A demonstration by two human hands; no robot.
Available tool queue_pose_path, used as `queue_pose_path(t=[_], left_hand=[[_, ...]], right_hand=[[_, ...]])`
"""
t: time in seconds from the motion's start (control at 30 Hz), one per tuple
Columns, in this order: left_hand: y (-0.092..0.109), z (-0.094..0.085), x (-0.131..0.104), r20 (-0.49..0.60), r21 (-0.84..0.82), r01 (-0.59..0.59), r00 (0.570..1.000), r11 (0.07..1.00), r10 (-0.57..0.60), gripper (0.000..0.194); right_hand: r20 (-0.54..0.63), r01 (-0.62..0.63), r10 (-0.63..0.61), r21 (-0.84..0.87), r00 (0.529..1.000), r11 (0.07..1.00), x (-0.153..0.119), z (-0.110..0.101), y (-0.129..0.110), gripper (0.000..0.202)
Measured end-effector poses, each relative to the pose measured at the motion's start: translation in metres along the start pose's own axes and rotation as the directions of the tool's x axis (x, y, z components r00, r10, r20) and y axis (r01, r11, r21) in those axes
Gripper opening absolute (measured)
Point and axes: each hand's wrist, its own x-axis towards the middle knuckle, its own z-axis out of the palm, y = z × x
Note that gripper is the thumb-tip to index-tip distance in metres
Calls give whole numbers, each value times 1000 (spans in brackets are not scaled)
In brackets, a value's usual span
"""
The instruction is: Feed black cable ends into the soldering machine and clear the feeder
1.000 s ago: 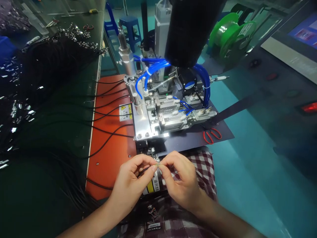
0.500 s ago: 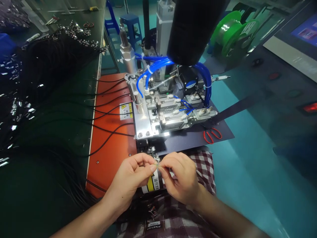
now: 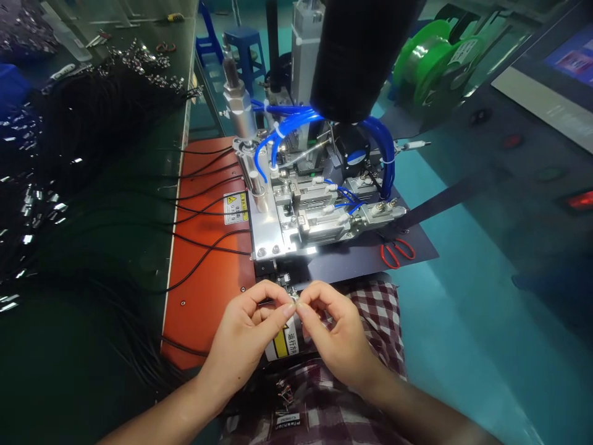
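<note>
My left hand (image 3: 252,330) is closed in a pinch, thumb against forefinger, in front of the machine (image 3: 319,210). My right hand (image 3: 340,334) pinches the same way, and the fingertips of both hands meet. Whatever lies between them is too small and hidden to name. Just beneath the hands shows a white and yellow label (image 3: 282,345). Several small bits with thin leads (image 3: 284,393) rest on the checkered cloth (image 3: 324,395) over my lap.
Black cables (image 3: 204,266) cross the orange plate (image 3: 208,309) into the machine. Red-handled scissors (image 3: 397,253) lie on the dark plate at right. A cable heap (image 3: 111,111) covers the left bench. A green spool (image 3: 424,59) stands behind.
My right hand has turned, its fingers now more arched and its thumb tip higher. My left hand has shifted slightly, and both sets of fingertips have drawn together.
</note>
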Motion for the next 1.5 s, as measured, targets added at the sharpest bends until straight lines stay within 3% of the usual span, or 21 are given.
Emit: queue_pose_path(t=[0.13,0.23,0.3,0.37,0.43,0.5,0.57,0.63,0.73,0.8,0.87,0.93,1.1,1.37,1.5], left_hand=[[-5,-1,1,26,-29,-23,999,999,24,21],[-7,-1,-2,-14,70,-170,985,983,172,12],[-7,-2,-4,-41,250,-360,924,899,381,5],[-8,-3,-7,10,419,-506,833,754,553,12],[-8,-4,-8,89,517,-574,774,635,627,19],[-8,-4,-9,122,569,-582,758,580,641,22],[-5,-3,-9,94,580,-538,790,612,605,17],[0,-2,-8,37,530,-449,860,719,510,10],[6,0,-3,-6,328,-256,962,909,273,10],[9,-1,1,32,154,-96,995,983,92,14],[9,-3,5,86,26,31,996,999,-33,19],[9,-5,7,117,-33,89,990,996,-84,21],[7,-6,7,130,-56,70,990,996,-62,21],[7,-10,7,257,-99,125,962,987,-96,20],[12,-8,3,229,-68,126,968,990,-108,23]], right_hand=[[158,-229,197,217,968,949,4,-2,-2,24],[198,-281,235,253,952,926,6,-3,-5,26],[143,-227,203,183,969,957,6,-2,-7,23],[68,-129,125,64,990,990,4,-2,-8,19],[9,5,-4,-75,1000,997,2,-1,-7,16],[-22,132,-139,-201,990,971,0,-3,-6,16],[-17,212,-226,-285,974,935,0,-5,-5,15],[18,236,-242,-311,970,921,0,-9,-6,14],[121,131,-107,-210,987,969,4,-14,-8,14],[196,-30,44,-74,980,997,7,-15,-9,15],[232,-155,142,37,962,987,8,-15,-10,17],[235,-205,175,112,956,972,8,-15,-10,19],[331,-287,200,242,922,927,6,-15,-6,25],[229,-228,191,150,955,962,0,-9,-11,19],[138,-120,110,66,984,991,-4,-10,-10,15]])
